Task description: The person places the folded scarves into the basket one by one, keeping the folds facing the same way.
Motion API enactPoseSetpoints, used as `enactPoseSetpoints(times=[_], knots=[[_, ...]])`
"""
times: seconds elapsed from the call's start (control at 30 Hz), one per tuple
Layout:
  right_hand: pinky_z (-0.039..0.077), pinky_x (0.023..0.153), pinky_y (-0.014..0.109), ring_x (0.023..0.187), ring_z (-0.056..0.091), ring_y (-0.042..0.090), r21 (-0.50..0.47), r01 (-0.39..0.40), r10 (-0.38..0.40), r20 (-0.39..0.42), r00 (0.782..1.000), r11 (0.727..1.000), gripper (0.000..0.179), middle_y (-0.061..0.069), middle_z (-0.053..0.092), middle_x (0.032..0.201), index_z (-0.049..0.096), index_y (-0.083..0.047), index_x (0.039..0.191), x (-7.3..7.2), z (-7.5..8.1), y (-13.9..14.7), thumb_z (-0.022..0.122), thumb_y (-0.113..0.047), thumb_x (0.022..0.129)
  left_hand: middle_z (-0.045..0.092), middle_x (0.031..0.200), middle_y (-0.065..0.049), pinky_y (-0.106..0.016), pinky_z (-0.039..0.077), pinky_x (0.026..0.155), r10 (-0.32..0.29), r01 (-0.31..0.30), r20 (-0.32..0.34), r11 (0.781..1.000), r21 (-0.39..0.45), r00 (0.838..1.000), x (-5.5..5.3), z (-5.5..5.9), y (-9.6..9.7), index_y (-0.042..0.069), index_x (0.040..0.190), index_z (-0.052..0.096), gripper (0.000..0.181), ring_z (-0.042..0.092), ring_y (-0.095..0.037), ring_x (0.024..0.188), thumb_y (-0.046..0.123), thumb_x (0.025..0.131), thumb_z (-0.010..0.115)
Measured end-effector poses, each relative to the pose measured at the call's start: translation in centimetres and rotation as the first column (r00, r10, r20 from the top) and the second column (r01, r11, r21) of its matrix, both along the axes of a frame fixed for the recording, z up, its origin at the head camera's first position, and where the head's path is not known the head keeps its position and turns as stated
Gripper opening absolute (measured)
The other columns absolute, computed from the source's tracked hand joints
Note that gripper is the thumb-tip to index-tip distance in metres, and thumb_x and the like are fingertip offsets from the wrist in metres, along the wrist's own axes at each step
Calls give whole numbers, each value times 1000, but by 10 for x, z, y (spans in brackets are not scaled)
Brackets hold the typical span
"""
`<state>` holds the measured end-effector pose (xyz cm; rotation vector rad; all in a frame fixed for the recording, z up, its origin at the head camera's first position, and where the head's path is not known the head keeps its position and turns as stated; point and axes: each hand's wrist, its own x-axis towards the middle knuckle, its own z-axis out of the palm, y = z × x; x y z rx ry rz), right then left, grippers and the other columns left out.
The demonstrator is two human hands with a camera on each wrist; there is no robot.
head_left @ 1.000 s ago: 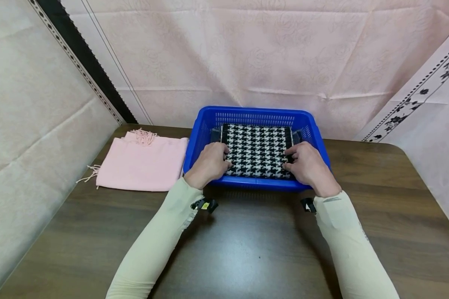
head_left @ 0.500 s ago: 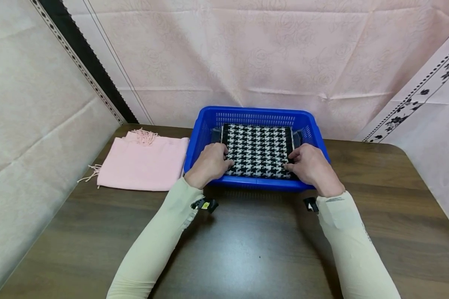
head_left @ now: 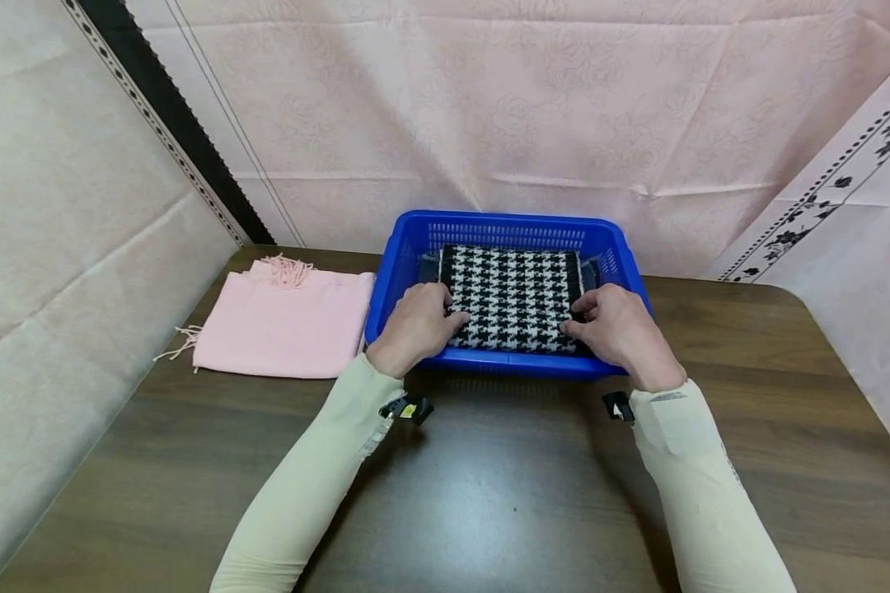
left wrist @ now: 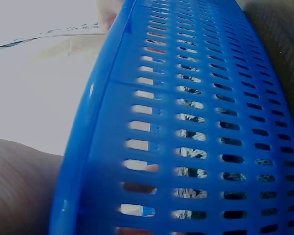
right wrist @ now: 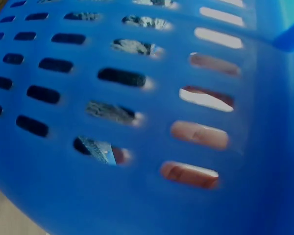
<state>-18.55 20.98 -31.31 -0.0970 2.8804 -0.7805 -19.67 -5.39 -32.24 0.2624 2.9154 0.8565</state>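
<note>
brown wood-grain table [head_left: 771, 371] – glossy | pinkish cloth [head_left: 534, 99] behind – creased | black band [head_left: 180, 123] left | floral border [head_left: 831, 193] right

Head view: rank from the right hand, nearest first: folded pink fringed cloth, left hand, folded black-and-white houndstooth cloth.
1. Houndstooth cloth: by the right hand.
2. Left hand: at that cloth's left edge.
3. Pink cloth: far left, outside the blue plastic basket.

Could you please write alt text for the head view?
A person's left grip and right grip rest at opposite edges of a folded black-and-white houndstooth cloth inside a blue basket. A folded pink fringed scarf lies to its left on a brown table.
</note>
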Motion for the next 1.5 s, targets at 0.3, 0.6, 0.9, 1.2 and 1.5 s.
enactPoseSetpoints(times=[0.3,0.6,0.9,1.2,1.5], knots=[[51,98,53,113,64,33,-49,35,-38,-49,998,998,38,20,69,123,68,-3,124,2,-2,-3,65,-31,99,55,77,-7,-29,39,56,7,-7,-50,1000,2,999,2,-1,1,2,98,68,29,55,-21,68,31,101,65],[53,91,50,102,66,31,-117,45,-67,-192,979,992,28,16,70,113,69,-5,117,2,-5,-16,60,-27,102,65,98,-12,-35,48,69,27,-24,-94,999,34,995,4,0,-1,1,118,68,34,61,-25,84,30,103,62],[54,90,48,99,65,28,-198,25,-84,-295,952,980,27,13,70,109,67,-6,119,7,-10,-25,60,-27,102,67,106,-10,-41,54,86,26,4,-219,991,134,975,5,-1,2,4,119,68,26,63,-24,96,23,104,59],[55,89,45,95,65,25,-262,-6,-89,-350,932,965,27,12,69,108,66,-5,119,16,-8,-36,60,-25,103,66,99,-8,-38,52,82,46,38,-344,971,235,938,11,-5,-3,5,111,69,18,60,-21,89,16,103,58],[56,88,44,96,64,24,-279,-50,-54,-354,934,959,26,10,69,110,65,-6,121,26,-3,-51,62,-23,101,65,98,-7,-35,50,77,27,80,-387,963,257,922,15,-6,-9,5,113,69,19,59,-20,87,13,103,56]])
